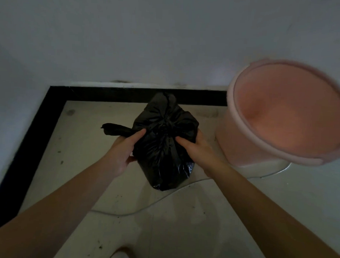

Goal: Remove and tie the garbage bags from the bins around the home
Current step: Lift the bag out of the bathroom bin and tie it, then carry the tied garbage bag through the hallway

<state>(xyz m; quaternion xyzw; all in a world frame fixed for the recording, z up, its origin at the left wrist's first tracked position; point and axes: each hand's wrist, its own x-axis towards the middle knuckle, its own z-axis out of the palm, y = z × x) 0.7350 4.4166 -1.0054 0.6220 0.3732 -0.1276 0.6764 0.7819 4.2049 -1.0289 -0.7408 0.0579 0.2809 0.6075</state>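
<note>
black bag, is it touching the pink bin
Apart. The head view shows a strip of pale floor between the black bag and the pink bin.

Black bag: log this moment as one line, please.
black bag: top gathered, outside pink bin | left hand: grips its left side | right hand: grips its right side | bin: no liner visible

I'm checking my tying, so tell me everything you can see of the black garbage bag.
The black garbage bag is thin, glossy, crinkled plastic, bulging and upright, its top gathered into a bunch with one loose tail sticking out leftward. The left hand grips it at that tail; the right hand pinches the other side. It is left of the pink bin, apart from it.
</note>
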